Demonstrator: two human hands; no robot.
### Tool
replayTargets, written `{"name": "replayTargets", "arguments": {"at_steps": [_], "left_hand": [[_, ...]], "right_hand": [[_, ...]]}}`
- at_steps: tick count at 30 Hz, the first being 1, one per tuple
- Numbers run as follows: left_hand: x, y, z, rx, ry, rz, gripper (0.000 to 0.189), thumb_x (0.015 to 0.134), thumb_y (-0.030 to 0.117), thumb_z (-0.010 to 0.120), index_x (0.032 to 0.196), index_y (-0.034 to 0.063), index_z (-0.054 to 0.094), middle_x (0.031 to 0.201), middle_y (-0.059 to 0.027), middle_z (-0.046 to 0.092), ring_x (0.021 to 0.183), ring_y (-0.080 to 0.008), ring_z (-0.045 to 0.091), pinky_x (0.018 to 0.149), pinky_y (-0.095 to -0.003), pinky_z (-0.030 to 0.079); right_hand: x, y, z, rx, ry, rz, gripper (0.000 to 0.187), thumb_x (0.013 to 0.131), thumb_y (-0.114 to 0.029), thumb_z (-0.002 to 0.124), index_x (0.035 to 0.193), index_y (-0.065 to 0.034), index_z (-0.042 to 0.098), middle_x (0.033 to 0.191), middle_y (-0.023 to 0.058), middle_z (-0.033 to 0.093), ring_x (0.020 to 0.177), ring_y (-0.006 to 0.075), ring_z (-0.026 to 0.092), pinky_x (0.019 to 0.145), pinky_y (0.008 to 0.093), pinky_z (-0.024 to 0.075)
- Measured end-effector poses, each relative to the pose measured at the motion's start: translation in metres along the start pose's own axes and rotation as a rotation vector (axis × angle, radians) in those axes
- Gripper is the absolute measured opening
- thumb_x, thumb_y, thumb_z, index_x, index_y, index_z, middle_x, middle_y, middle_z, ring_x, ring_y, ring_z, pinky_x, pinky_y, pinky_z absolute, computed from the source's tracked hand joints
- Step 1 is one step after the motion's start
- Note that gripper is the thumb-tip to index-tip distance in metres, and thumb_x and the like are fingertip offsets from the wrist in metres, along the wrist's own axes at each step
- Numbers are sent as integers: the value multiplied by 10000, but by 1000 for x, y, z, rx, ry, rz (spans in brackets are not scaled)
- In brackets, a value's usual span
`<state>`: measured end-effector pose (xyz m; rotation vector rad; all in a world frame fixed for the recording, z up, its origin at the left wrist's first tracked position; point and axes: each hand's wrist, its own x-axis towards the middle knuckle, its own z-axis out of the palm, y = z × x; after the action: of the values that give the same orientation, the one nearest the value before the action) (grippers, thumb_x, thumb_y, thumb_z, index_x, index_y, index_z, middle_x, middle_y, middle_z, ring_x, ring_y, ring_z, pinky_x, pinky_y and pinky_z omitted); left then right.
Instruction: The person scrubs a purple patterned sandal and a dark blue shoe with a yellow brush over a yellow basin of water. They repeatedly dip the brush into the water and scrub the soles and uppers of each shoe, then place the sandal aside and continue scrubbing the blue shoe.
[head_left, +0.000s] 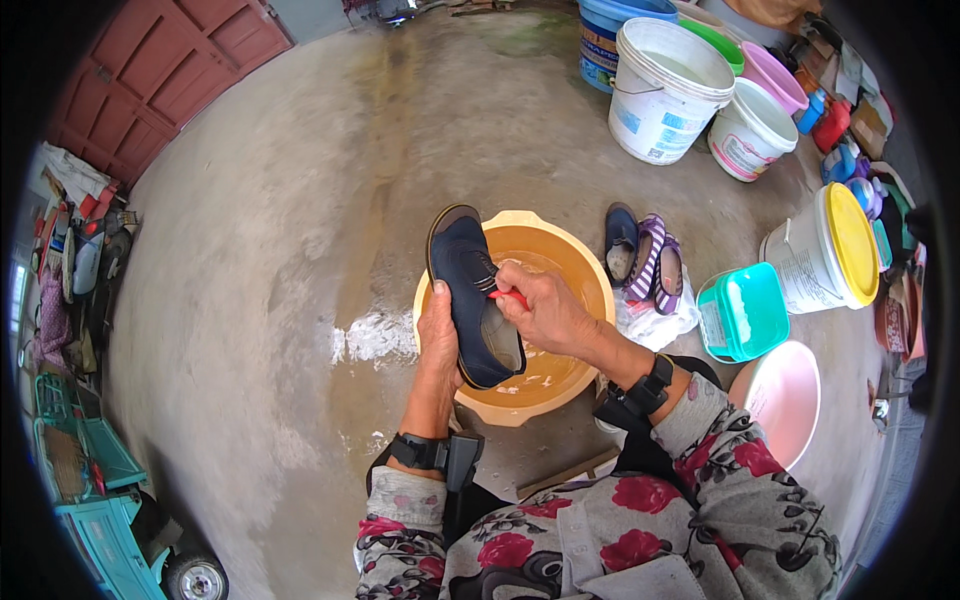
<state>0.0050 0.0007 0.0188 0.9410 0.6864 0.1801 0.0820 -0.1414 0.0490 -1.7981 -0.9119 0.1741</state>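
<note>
My left hand (441, 334) grips a dark blue fabric shoe (466, 307) by its side, with the toe pointing away from me. My right hand (546, 306) is closed on a red-handled tool (511, 299), whose working end lies at the shoe's lacing and is mostly hidden; its kind I cannot tell. Both hands and the shoe are over a yellow-orange plastic basin (592, 266) of water. To the right of the basin stand another dark blue shoe (621, 244) and a pair of purple-and-white striped shoes (646, 259), partly on a white plastic bag (660, 322).
At right are a teal square tub (742, 315), a white bucket with a yellow lid (814, 251) and a pink-white basin (780, 401). White buckets (664, 97) stand at the upper right. A teal wheeled vehicle (105, 540) is at the lower left. The concrete floor (262, 225) is partly wet.
</note>
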Motion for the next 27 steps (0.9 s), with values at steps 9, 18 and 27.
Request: {"name": "replayTargets", "arguments": {"at_steps": [9, 18, 27], "left_hand": [[9, 18, -21, 33, 88, 140, 419, 926, 323, 555, 1206, 15, 505, 1043, -93, 602, 880, -165, 595, 756, -287, 514], [5, 6, -6, 105, 73, -48, 720, 942, 604, 226, 1242, -5, 466, 1113, -138, 576, 973, -220, 600, 842, -335, 504], [-6, 1, -1, 249, -178, -70, 743, 935, 622, 171, 1230, 28, 504, 1014, -96, 625, 870, -176, 616, 799, -318, 524]], "right_hand": [[2, -16, -58, 88, -313, 196, 111, 803, -101, 596, 850, -19, 538, 689, 95, 564, 630, 186, 541, 586, 310, 427], [-4, -11, -19, -109, -166, -247, 147, 792, -92, 598, 935, -71, 623, 740, 153, 607, 675, 325, 603, 592, 387, 472], [24, 29, -46, -370, 229, -34, 199, 800, -40, 618, 998, -15, 624, 845, 161, 645, 691, 291, 633, 618, 343, 490]]}}
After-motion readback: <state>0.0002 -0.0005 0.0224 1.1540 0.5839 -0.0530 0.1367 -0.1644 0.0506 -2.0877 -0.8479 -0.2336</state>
